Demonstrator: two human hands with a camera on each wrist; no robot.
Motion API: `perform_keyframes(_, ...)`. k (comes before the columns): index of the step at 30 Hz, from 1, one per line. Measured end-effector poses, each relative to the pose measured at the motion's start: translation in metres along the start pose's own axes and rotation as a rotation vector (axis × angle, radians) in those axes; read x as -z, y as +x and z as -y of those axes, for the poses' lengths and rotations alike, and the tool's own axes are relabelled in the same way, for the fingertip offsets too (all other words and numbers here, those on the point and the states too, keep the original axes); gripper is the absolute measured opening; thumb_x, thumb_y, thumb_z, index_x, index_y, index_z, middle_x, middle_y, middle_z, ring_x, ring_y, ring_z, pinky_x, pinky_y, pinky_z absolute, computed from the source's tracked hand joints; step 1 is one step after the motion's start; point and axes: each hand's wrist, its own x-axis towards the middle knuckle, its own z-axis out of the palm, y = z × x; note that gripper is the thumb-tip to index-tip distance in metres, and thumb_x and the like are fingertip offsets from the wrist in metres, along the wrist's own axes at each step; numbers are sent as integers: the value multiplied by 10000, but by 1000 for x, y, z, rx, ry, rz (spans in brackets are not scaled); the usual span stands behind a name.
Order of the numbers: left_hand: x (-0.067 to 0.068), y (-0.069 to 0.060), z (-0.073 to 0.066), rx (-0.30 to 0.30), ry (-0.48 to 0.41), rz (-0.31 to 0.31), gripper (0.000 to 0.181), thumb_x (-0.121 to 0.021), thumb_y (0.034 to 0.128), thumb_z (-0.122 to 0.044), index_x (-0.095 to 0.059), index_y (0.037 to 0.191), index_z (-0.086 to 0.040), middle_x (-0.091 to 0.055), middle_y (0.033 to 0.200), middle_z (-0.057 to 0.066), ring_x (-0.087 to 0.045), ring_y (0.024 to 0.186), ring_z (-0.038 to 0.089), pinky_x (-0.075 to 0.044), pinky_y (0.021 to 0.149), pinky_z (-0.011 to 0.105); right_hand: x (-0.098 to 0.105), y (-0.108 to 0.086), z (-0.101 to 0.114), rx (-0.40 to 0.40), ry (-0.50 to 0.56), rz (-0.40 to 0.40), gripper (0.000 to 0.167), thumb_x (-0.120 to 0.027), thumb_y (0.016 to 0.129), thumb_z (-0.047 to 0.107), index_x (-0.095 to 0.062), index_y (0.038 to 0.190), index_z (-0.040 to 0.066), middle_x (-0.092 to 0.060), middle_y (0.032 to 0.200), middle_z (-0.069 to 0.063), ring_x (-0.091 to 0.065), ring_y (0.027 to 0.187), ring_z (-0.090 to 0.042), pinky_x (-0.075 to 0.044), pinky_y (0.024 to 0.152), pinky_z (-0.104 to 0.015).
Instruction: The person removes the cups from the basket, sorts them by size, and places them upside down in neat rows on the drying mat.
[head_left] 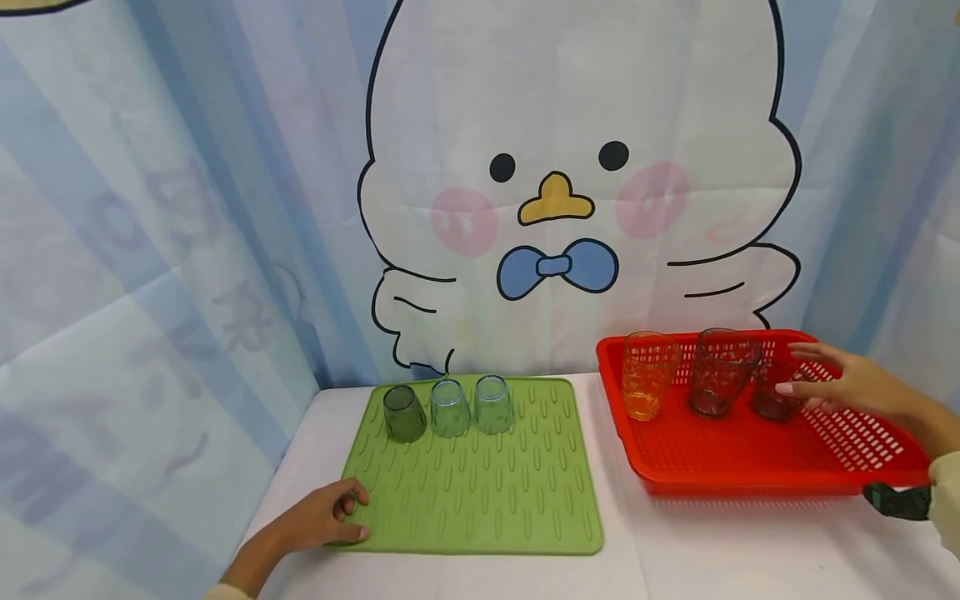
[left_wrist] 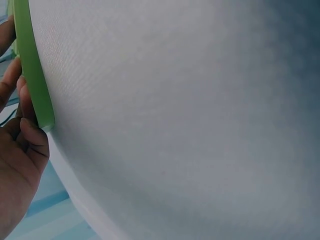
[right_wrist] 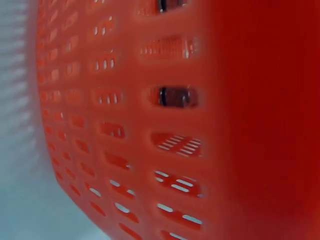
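My right hand reaches over the right part of a red plastic basket, thumb and fingers spread apart beside a short dark glass. Whether they touch that glass I cannot tell. Left of it in the basket stand a dark, wide-mouthed glass and a tall amber glass. My left hand rests at the front left corner of a green drying mat, fingers loosely bent against its edge. In the left wrist view, the fingers lie along the mat's rim.
Along the mat's back edge stand a dark grey glass and two pale bluish glasses, narrow end up. The basket's slotted side fills most of the right wrist view. Behind the white table hangs a printed curtain.
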Motion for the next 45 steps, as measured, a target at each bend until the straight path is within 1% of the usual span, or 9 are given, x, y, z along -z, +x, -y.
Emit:
perform_keyframes(9, -1, -1, -1, -7, -25, 2, 361, -786, 869, -224, -583, 1108, -46, -493, 896, 38, -444, 747, 59, -384, 647, 246, -4, 1, -11, -32, 53, 124, 1002, -633, 969, 386, 25, 1540, -109, -117, 1460, -495, -720, 907, -330, -591, 804, -524)
perform_keyframes(19, -2, 0, -2, 0, -12, -7, 368, -797, 859, -235, -583, 1097, -53, -491, 890, 33, -439, 738, 56, -377, 643, 246, -3, 2, -16, -40, 43, 133, 1029, -632, 977, 377, 66, 1502, -168, -239, 1385, -508, -716, 904, -318, -601, 792, -492)
perform_keyframes(27, -2, 0, -3, 8, -4, -12, 377, -803, 851, -239, -585, 1095, -53, -494, 889, 33, -442, 738, 56, -384, 648, 244, -2, 2, -12, -56, -12, 118, 1020, -657, 961, 382, -18, 1463, -236, -270, 1358, -512, -717, 885, -305, -607, 774, -476)
perform_keyframes(30, -2, 0, -3, 10, -13, -6, 370, -798, 859, -232, -584, 1100, -49, -494, 890, 39, -440, 736, 61, -383, 646, 247, -1, 2, -11, -51, -47, 122, 1008, -658, 959, 387, -55, 1452, -252, -438, 1268, -466, -709, 876, -283, -611, 754, -429)
perform_keyframes(33, -2, 0, -3, 13, -22, 2, 365, -790, 868, -230, -582, 1105, -46, -491, 891, 42, -436, 734, 64, -380, 644, 251, -1, 4, -10, -44, -83, 124, 994, -658, 959, 381, -76, 1444, -263, -621, 1109, -326, -703, 871, -275, -605, 745, -403)
perform_keyframes(36, -1, 0, -3, 15, -20, 7, 365, -787, 871, -233, -581, 1105, -43, -489, 890, 43, -436, 732, 64, -381, 642, 254, -2, 6, -9, -42, -124, 117, 1012, -670, 950, 386, -85, 1421, -291, -671, 1027, -251, -701, 849, -270, -594, 772, -448)
perform_keyframes(39, -1, 0, -2, 22, -13, 6, 365, -789, 869, -237, -581, 1099, -44, -488, 884, 40, -438, 726, 62, -378, 638, 254, -3, 8, -7, -38, -143, 115, 1027, -685, 943, 384, -94, 1394, -324, -628, 1059, -334, -698, 828, -272, -593, 770, -472)
perform_keyframes(42, -1, 1, -2, 31, -14, 7, 364, -788, 869, -243, -580, 1094, -45, -487, 879, 35, -438, 720, 61, -375, 632, 254, -4, 10, -4, -49, -139, 133, 1027, -700, 934, 381, -118, 1369, -345, -529, 1149, -448, -694, 829, -273, -604, 746, -443)
perform_keyframes(45, 0, 1, -2, 36, -20, 9, 365, -785, 871, -247, -578, 1094, -46, -488, 880, 31, -440, 719, 61, -377, 631, 254, -3, 12, -2, -57, -131, 163, 995, -706, 933, 372, -164, 1337, -357, -462, 1193, -495, -697, 836, -287, -609, 740, -439)
